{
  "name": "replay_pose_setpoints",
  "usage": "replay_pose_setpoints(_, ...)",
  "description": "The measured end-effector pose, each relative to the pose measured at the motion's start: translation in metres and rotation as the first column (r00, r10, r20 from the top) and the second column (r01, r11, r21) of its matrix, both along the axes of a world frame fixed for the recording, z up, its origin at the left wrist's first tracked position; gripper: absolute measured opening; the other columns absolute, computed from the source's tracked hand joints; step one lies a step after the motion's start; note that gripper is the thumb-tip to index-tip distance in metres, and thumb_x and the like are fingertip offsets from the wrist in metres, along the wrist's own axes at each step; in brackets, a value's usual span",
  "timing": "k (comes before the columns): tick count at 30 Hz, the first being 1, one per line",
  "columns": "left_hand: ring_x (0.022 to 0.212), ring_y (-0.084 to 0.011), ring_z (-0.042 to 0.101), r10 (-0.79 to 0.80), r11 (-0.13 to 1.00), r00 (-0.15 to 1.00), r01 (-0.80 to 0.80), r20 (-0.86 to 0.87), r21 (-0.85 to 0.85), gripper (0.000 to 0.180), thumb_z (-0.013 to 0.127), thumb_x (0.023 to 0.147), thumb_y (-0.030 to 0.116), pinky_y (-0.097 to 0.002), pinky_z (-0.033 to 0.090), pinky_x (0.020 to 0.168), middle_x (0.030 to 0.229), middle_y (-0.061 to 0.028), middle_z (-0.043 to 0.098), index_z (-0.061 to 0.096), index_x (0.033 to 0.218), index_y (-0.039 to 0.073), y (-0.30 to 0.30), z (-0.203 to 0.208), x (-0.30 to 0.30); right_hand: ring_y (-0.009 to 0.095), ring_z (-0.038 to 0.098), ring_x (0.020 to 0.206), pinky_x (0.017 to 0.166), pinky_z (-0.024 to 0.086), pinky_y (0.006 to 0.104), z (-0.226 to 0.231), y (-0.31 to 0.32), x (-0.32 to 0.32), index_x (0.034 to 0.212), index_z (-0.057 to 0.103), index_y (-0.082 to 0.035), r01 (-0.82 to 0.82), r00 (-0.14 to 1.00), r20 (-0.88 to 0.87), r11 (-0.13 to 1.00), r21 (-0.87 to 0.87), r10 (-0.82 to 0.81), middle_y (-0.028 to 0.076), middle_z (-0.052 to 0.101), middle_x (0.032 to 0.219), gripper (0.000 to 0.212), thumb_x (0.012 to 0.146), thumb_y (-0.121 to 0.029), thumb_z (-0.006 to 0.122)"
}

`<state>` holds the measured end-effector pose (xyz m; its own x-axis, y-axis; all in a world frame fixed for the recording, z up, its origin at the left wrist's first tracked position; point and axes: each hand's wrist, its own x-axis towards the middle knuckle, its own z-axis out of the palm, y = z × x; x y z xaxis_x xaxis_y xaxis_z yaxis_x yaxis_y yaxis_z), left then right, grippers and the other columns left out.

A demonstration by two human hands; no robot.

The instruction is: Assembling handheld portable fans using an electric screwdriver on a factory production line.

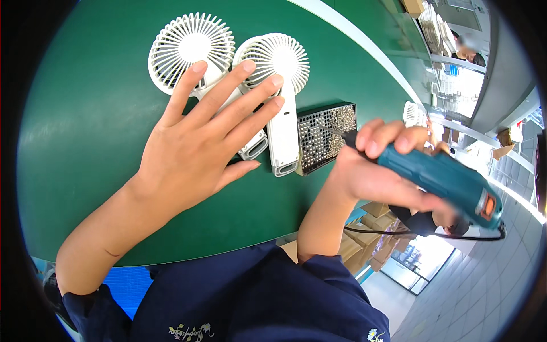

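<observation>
Two white handheld fans lie side by side on the green table. My left hand (191,137) is spread flat with fingers apart above them, covering part of the left fan (171,48) and its handle. The right fan (283,137) shows its handle running toward me. In my right hand (376,165) is a teal electric screwdriver (439,176), gripped around its body. Its dark bit points left, over a black screw tray (326,139) holding many small screws, some standing in holes and others heaped loose. Whether the bit touches a screw, I cannot tell.
The green table (85,114) has a white strip (364,43) along its far side. A black cord (421,234) trails from the screwdriver. Another white fan (414,114) stands farther right, near other people. Cardboard boxes (364,245) sit below the table's right edge.
</observation>
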<state>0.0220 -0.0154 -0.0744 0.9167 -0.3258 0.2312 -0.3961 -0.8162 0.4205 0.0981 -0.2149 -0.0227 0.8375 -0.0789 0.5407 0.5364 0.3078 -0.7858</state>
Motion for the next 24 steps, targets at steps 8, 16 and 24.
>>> replay_pose_setpoints(8, 0.145, -0.0220, 0.029, 0.005, 1.000, 1.000, -0.005, 0.021, -0.006, 0.082, 0.077, 0.070, 0.044, -0.0538, 0.010, 0.120, 0.155, 0.0033, 0.036, 0.048, 0.143, 0.019, -0.002, -0.003, 0.001, 0.019, 0.048, 0.050, 0.044, 0.039, 0.0346, 0.011, 0.035, -0.047, 0.137, 0.041, -0.007, -0.371, 0.928, 0.051, 0.929, 0.004, 0.370, 0.009, 0.051, 0.086, 0.075, 0.092, -0.067, 0.045)
replay_pose_setpoints(16, 0.143, -0.0198, 0.032, 0.030, 0.999, 0.998, -0.029, 0.061, -0.021, 0.083, 0.073, 0.070, 0.050, -0.0534, 0.012, 0.119, 0.154, 0.0052, 0.038, 0.047, 0.143, 0.021, -0.005, -0.008, 0.001, 0.025, 0.049, 0.054, 0.051, 0.039, 0.0382, 0.000, 0.041, -0.048, 0.141, 0.037, -0.013, -0.483, 0.875, 0.027, 0.875, -0.029, 0.484, 0.011, 0.051, 0.090, 0.076, 0.090, -0.069, 0.048)
replay_pose_setpoints(24, 0.143, -0.0195, 0.032, 0.038, 0.999, 0.996, -0.040, 0.087, 0.021, 0.077, 0.067, 0.076, 0.054, -0.0532, 0.012, 0.119, 0.153, 0.0048, 0.038, 0.048, 0.143, 0.021, -0.004, -0.011, 0.000, 0.024, 0.050, 0.054, 0.051, 0.040, 0.0367, -0.007, 0.043, -0.042, 0.140, 0.037, -0.014, -0.491, 0.869, 0.047, 0.870, -0.051, 0.493, 0.011, 0.051, 0.091, 0.081, 0.088, -0.075, 0.044)
